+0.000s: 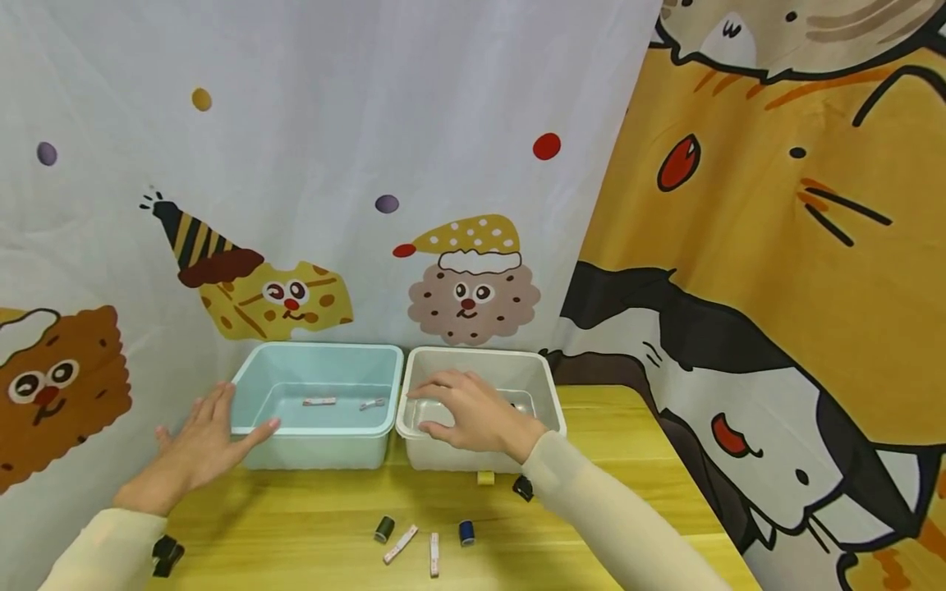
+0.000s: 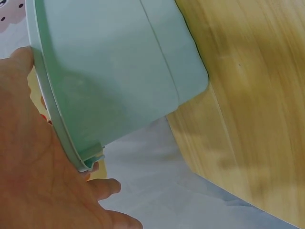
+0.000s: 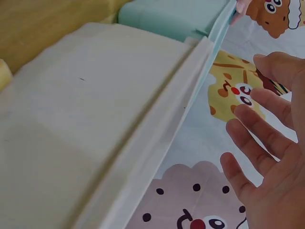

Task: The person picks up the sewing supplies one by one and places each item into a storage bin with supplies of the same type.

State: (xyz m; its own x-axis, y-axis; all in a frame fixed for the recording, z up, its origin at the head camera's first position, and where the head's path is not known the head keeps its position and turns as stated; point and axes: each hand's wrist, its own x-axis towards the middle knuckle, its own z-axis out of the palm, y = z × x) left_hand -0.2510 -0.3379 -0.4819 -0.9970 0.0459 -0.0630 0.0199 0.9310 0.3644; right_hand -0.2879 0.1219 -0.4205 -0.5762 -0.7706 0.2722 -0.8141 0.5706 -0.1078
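Note:
My left hand (image 1: 195,455) rests at the left front corner of the light-blue bin (image 1: 318,451), fingers spread and fairly straight. Inside that bin lie two small whitish strips with reddish marks, one strip (image 1: 319,401) left of the other strip (image 1: 372,404). Over the white bin (image 1: 473,455) hovers my right hand (image 1: 473,410), its fingers loosely bent and nothing held, as the right wrist view also shows. The hand and wrist hide part of the white bin's inside; a small dark bit shows beside them.
On the wooden table (image 1: 296,525), nearer me, lie a dark green thread spool (image 1: 384,529), a blue thread spool (image 1: 466,533) and two whitish strips (image 1: 433,555). A black object (image 1: 523,488) and a yellow piece (image 1: 485,478) sit by the white bin. Another black object (image 1: 168,556) lies near my left sleeve.

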